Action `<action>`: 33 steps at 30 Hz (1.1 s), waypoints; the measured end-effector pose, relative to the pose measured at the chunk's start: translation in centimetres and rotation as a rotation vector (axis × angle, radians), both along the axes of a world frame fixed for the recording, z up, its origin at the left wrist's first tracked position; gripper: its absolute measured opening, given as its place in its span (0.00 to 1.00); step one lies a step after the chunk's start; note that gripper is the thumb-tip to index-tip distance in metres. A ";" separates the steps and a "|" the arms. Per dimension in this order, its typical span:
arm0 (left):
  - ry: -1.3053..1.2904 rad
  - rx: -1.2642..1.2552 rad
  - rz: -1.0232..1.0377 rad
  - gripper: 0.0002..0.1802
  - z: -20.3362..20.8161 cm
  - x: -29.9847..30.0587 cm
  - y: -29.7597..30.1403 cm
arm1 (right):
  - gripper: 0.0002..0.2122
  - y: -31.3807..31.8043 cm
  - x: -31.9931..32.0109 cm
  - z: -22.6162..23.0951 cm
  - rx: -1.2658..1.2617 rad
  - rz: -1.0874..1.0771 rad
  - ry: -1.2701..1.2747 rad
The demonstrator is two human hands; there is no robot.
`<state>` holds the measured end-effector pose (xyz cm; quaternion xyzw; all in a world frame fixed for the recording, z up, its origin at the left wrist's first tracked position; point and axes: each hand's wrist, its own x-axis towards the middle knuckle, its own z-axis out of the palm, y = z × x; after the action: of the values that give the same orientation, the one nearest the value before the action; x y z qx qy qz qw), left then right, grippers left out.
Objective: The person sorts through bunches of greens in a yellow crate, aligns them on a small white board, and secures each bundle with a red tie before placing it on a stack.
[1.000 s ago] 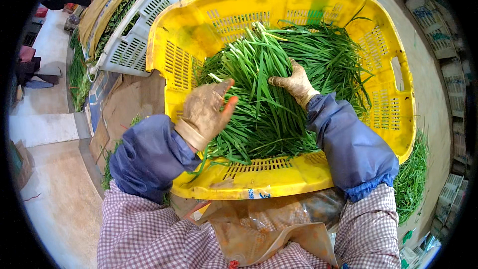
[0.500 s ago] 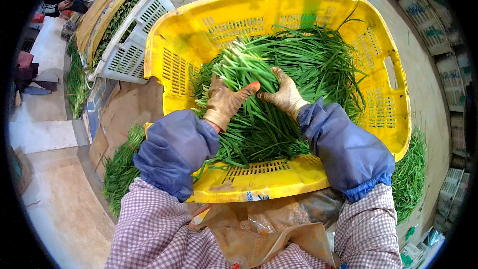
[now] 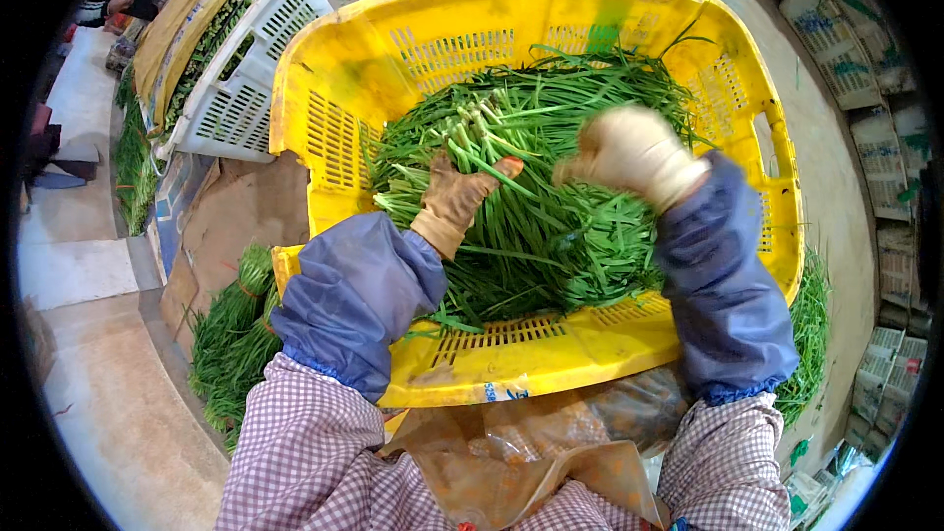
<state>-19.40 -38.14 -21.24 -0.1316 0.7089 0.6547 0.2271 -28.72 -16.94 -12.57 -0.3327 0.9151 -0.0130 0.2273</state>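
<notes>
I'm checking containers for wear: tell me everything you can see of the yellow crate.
The yellow crate looks like plastic, with slotted walls, rounded corners and an oblong handle hole on its right side. Its rim is scuffed, with a notch at the left; blue marks show on its near edge. It lies open side up beyond a brown sheet, and long green leaves press against its inside. Whether the blue sleeves or sheet touch it is unclear.

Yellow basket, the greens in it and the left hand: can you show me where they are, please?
Yellow basket (image 3: 551, 12): head view, on the inside of its far wall.
Greens (image 3: 610, 246): head view, on the leaves.
Left hand (image 3: 450, 201): head view, on the back of its glove.
</notes>
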 end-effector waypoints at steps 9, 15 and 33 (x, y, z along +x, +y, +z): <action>0.378 -0.283 -0.107 0.24 -4.4 -0.2 0.4 | 0.34 -1.8 -4.7 -4.9 -1.391 -0.480 -0.638; 0.644 -0.654 0.071 0.24 -3.5 1.4 2.3 | 0.53 -5.1 2.6 -5.2 -0.981 -0.100 -0.578; 0.152 -0.554 0.129 0.34 -5.0 1.5 1.7 | 0.18 -2.6 0.9 -9.5 -1.468 -0.573 -0.900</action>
<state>-17.95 -36.41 -26.27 -0.1839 0.8658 0.4572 0.0869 -27.84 -19.52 -22.10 -0.1169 0.5492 -0.7779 0.2821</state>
